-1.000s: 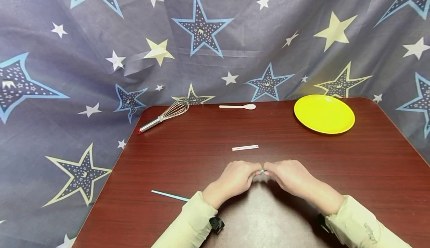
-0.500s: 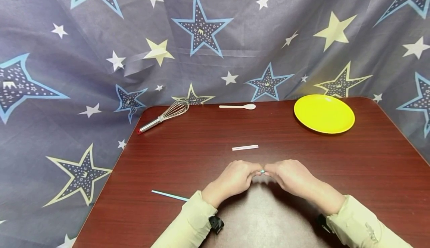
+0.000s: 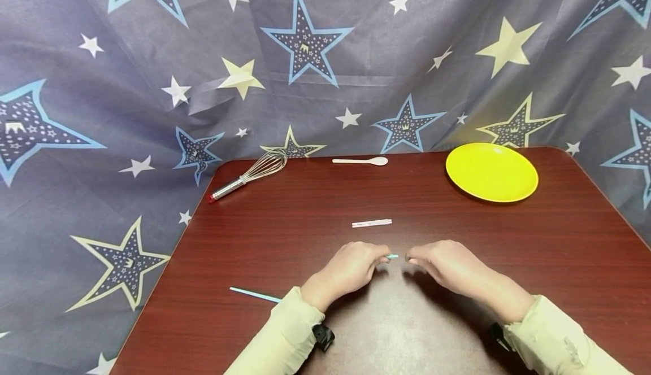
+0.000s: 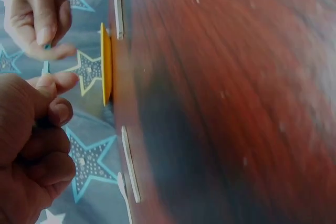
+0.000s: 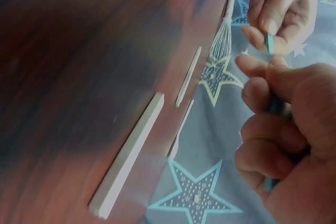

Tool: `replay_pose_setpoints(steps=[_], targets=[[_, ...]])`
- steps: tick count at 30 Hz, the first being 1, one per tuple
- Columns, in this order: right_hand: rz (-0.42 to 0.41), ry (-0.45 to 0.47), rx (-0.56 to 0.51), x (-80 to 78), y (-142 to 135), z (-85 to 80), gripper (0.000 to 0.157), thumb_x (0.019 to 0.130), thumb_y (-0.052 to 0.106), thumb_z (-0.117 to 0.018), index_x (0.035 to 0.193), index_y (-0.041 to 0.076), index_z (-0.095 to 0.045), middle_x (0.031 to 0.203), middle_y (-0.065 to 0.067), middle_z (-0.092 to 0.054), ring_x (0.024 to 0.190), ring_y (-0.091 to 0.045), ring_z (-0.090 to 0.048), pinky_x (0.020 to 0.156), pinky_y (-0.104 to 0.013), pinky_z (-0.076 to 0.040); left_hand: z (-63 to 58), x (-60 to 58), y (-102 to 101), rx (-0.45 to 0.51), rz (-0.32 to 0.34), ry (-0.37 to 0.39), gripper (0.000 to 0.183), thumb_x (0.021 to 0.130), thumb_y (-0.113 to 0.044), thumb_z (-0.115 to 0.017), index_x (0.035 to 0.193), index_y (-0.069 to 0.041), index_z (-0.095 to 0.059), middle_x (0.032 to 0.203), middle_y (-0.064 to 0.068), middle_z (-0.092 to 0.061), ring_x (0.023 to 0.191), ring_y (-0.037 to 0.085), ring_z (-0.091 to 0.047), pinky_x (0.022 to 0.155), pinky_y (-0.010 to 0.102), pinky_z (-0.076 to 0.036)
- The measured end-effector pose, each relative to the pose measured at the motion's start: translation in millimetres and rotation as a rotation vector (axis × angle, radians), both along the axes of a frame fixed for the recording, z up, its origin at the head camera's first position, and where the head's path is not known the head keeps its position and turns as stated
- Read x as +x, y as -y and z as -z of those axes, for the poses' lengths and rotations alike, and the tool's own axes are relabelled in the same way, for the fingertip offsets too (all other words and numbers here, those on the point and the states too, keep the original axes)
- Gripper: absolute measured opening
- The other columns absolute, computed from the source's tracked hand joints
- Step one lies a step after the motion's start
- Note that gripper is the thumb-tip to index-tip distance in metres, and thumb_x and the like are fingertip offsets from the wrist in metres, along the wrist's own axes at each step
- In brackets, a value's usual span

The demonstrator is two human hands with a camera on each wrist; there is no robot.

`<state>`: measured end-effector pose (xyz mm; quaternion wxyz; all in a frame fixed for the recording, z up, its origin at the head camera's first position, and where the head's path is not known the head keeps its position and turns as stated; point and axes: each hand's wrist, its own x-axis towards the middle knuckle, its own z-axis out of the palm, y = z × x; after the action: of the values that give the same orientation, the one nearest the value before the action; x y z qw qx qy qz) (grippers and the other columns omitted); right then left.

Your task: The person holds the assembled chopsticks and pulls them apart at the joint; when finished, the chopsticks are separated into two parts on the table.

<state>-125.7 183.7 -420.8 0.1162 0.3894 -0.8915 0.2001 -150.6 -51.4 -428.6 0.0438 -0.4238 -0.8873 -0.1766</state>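
My left hand (image 3: pixel 351 267) pinches a short light-blue stick (image 3: pixel 392 256) between thumb and forefinger, its tip pointing at the other hand. Facing it across a narrow gap, my right hand (image 3: pixel 452 267) has thumb and forefinger pressed together. In the right wrist view, a second light-blue stick (image 5: pixel 270 184) runs through the curled fingers of the right hand, mostly hidden by them. A small blue end also shows at the right fingertips in the left wrist view. Another thin light-blue stick (image 3: pixel 256 294) lies on the table beside the left sleeve, which covers its near end.
Ahead of the hands, white sticks (image 3: pixel 372 223) lie on the dark red table (image 3: pixel 285 222). Along the back are a whisk (image 3: pixel 249 176), a white spoon (image 3: pixel 360 161) and a yellow plate (image 3: pixel 491 171). A star-patterned cloth (image 3: pixel 325 104) hangs behind the table.
Both hands met at the fingertips around a bit of light blue before. Now they have drawn slightly apart, with a blue tip standing out from the left fingers.
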Motion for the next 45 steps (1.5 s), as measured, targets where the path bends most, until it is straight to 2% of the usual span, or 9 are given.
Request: replay_pose_setpoints(steps=[4, 8, 13, 16, 21, 27, 36, 41, 45], targets=[[0.064, 0.08, 0.016, -0.5, -10, -0.3, 0.015, 0.092, 0.008, -0.065, 0.082, 0.016, -0.057, 0.065, 0.016, -0.045, 0.056, -0.002, -0.043, 0.054, -0.026, -0.041, -1.0, -3.5, 5, -0.038, -0.027, 0.004, 0.007, 0.097, -0.016, -0.059, 0.095, -0.011, -0.064, 0.079, -0.005, -0.062, 0.072, 0.014, -0.061, 0.062, 0.032, -0.049], [0.078, 0.112, -0.005, -0.9, -18, 0.2, 0.01, 0.09, 0.0, -0.062, 0.094, 0.009, -0.06, 0.073, 0.013, -0.054, 0.063, -0.004, -0.052, 0.059, -0.029, -0.047, -2.4, -8.5, 8, -0.07, -0.017, 0.014, 0.013, 0.097, -0.007, -0.055, 0.108, -0.007, -0.062, 0.09, 0.002, -0.063, 0.086, 0.019, -0.064, 0.074, 0.034, -0.051], [0.061, 0.096, -0.019, -2.8, -29, 0.4, 0.031, 0.085, -0.011, -0.059, 0.114, -0.002, -0.057, 0.095, -0.005, -0.067, 0.083, -0.019, -0.066, 0.073, -0.039, -0.053, -2.2, -17.4, 10, -0.066, -0.023, 0.048, 0.029, 0.089, 0.009, -0.054, 0.113, -0.007, -0.059, 0.081, -0.001, -0.058, 0.075, 0.012, -0.057, 0.071, 0.027, -0.048], [0.104, 0.135, -0.022, -2.6, -32, -1.3, 0.036, 0.084, -0.013, -0.055, 0.117, 0.0, -0.053, 0.094, -0.006, -0.066, 0.076, -0.016, -0.063, 0.069, -0.036, -0.052, -1.6, -22.6, 10, -0.037, -0.08, 0.052, 0.032, 0.085, 0.013, -0.056, 0.11, -0.008, -0.058, 0.078, -0.004, -0.061, 0.071, 0.01, -0.057, 0.067, 0.026, -0.048], [0.169, 0.166, -0.04, -4.2, -34, 0.0, 0.031, 0.086, -0.01, -0.06, 0.107, 0.009, -0.048, 0.071, 0.006, -0.056, 0.059, -0.005, -0.046, 0.055, -0.026, -0.041, -0.2, -29.7, 8, 0.016, -0.235, 0.018, 0.011, 0.092, -0.005, -0.063, 0.1, -0.009, -0.056, 0.077, -0.001, -0.066, 0.068, 0.021, -0.064, 0.059, 0.036, -0.05], [0.23, 0.133, -0.016, -7.4, -37, 1.5, 0.023, 0.085, -0.004, -0.067, 0.096, 0.01, -0.053, 0.07, 0.006, -0.057, 0.056, -0.007, -0.045, 0.052, -0.026, -0.039, 0.7, -38.3, 3, 0.044, -0.365, -0.012, 0.011, 0.093, -0.018, -0.065, 0.088, -0.012, -0.057, 0.071, 0.001, -0.065, 0.067, 0.027, -0.067, 0.057, 0.04, -0.05], [0.248, 0.091, 0.03, -15.2, -42, 9.0, 0.02, 0.077, -0.003, -0.075, 0.076, 0.012, -0.062, 0.07, 0.008, -0.057, 0.062, -0.01, -0.053, 0.056, -0.032, -0.045, 5.4, -50.9, -10, -0.008, -0.458, -0.066, 0.012, 0.086, -0.026, -0.074, 0.079, -0.019, -0.066, 0.078, -0.006, -0.067, 0.075, 0.022, -0.067, 0.06, 0.037, -0.052], [0.253, 0.088, 0.041, -16.5, -42, 12.9, 0.021, 0.074, 0.0, -0.077, 0.074, 0.015, -0.062, 0.071, 0.008, -0.056, 0.064, -0.012, -0.055, 0.057, -0.034, -0.046, 7.8, -53.0, -16, -0.047, -0.492, -0.062, 0.007, 0.084, -0.025, -0.076, 0.081, -0.021, -0.071, 0.082, -0.005, -0.06, 0.086, 0.018, -0.061, 0.067, 0.033, -0.052], [0.271, 0.084, 0.058, -16.5, -41, 12.4, 0.021, 0.074, 0.001, -0.077, 0.073, 0.015, -0.062, 0.071, 0.008, -0.057, 0.063, -0.012, -0.055, 0.057, -0.034, -0.046, 7.2, -53.1, -19, -0.049, -0.517, -0.046, 0.006, 0.081, -0.025, -0.078, 0.08, -0.022, -0.073, 0.082, -0.006, -0.06, 0.087, 0.017, -0.059, 0.065, 0.032, -0.051]])
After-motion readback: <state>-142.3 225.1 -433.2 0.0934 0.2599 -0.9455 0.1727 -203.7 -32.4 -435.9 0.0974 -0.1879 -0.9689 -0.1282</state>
